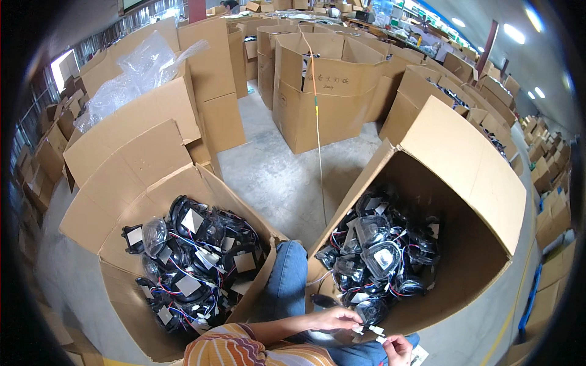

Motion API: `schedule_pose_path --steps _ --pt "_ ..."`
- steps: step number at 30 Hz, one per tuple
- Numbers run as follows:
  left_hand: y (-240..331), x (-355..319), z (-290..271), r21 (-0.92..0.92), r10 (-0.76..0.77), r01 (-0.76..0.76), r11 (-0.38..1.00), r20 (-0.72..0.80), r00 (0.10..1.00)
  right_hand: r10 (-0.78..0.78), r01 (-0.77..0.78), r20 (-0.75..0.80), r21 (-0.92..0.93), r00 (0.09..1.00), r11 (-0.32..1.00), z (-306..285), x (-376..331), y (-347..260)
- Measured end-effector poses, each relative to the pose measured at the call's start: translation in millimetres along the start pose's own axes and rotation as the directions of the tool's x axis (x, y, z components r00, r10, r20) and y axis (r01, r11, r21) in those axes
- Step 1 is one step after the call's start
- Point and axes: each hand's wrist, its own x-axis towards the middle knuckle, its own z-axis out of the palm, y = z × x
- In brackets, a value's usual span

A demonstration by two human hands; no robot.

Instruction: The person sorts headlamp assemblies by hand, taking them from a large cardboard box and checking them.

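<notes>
I am sitting between two open cardboard boxes, my knees in blue jeans (287, 280) pointing away from me. My left hand (334, 318) has its grip closed on a small white connector (359, 329), pinched at the fingertips just above my lap. My right hand (398, 349) sits near and a little to the right, its grip closed on another small white connector piece (379, 339). The two pieces are nearly touching; whether they are already mated I cannot tell, they are too small here.

The right box (470, 177) leans open toward me, full of black lamp units (378, 256) with clear lenses and red, blue and white wires. The left box (122, 201) holds a similar heap of lamp units (195, 256).

What worries me is the wiring. If the lead I hold runs back into the right box, a pull could drag it against the tangled heap and snag on another unit, straining the connector or tipping a lamp out over the low near edge. My pinch is only at the fingertips, so a slip could drop the piece between my legs onto the floor. Pressing the two halves together misaligned could bend a pin. The right box's tilt also looks risky: the pile could slide toward me.
</notes>
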Motion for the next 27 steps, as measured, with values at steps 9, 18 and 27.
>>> schedule_pose_path --steps 9,18,27 --pt "0.0 -9.2 -28.7 -0.022 0.114 -0.118 0.993 -0.129 0.985 0.061 -0.062 -0.021 -0.066 0.998 0.996 12.9 17.8 -4.2" --pt "4.3 -22.5 -35.8 -0.036 0.086 -0.093 0.995 -0.167 0.982 0.001 0.000 0.013 -0.103 1.000 0.995 29.1 23.8 -6.8" --pt "-16.3 -22.2 -23.7 -0.221 0.056 -0.124 0.967 -0.289 0.956 -0.015 0.010 -0.025 -0.182 1.000 0.983 21.8 30.4 23.0"
